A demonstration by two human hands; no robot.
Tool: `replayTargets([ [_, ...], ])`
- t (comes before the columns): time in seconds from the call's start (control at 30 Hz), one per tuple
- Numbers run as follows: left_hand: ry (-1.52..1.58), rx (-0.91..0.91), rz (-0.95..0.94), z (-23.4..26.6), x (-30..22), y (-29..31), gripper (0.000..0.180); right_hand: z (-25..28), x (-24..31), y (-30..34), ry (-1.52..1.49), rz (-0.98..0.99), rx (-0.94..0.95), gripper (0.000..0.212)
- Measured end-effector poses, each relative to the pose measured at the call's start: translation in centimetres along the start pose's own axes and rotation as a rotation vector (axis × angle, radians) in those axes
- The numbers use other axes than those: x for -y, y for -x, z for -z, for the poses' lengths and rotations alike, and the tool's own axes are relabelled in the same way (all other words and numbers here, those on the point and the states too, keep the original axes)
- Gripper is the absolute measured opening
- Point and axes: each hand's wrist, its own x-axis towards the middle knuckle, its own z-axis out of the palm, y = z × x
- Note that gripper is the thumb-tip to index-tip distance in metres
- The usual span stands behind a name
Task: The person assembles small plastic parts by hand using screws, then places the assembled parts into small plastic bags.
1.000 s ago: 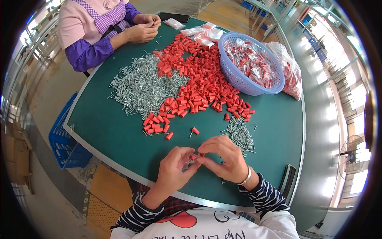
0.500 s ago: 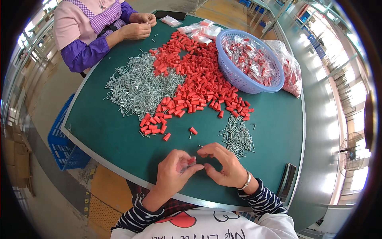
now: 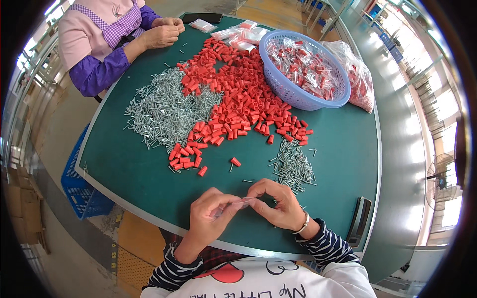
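Observation:
Between my two hands is a small clear plastic bag (image 3: pixel 242 200), its edge pinched on both sides. My left hand (image 3: pixel 209 212) closes thumb against fingers at its left end, and the palm covers most of the bag. The thumb and forefinger of my right hand (image 3: pixel 279 204) grip the other end. What lies inside the bag is hidden. Just beyond my fingers sit a lone red tapered plastic cap (image 3: pixel 235 162) and a few loose screws (image 3: pixel 248 181). A small pile of screws (image 3: pixel 292 166) lies beyond my right hand.
A heap of red caps (image 3: pixel 243 94) and a larger screw pile (image 3: pixel 166 107) cover the green table's middle. Behind stand a purple basket (image 3: pixel 283 89) of filled bags and a bulging clear sack (image 3: pixel 361 82). A phone (image 3: pixel 358 222) lies at right. Across the corner sits a co-worker (image 3: pixel 107 47).
My right fingers have come in to take the bag's edge, and my hands now meet at it. The red piece seen in my left hand is now out of sight.

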Motion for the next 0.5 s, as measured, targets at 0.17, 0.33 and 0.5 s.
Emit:
replayTargets([
  [0.17, 0.023, 0.001, 0.033, 0.09, -0.12, -0.02, 0.014, -0.13, 0.43, -0.34, -0.015, 0.098, -0.028, 0.009],
  [0.33, 0.049, -0.028, 0.050, -0.11, -0.12, 0.08, 0.015, 0.00, 0.24, -0.26, -0.043, 0.052, -0.024, 0.007],
  [0.5, -0.004, -0.033, -0.015, 0.00, -0.13, 0.06, 0.012, -0.03, 0.25, -0.16, -0.076, -0.003, -0.035, 0.006],
])
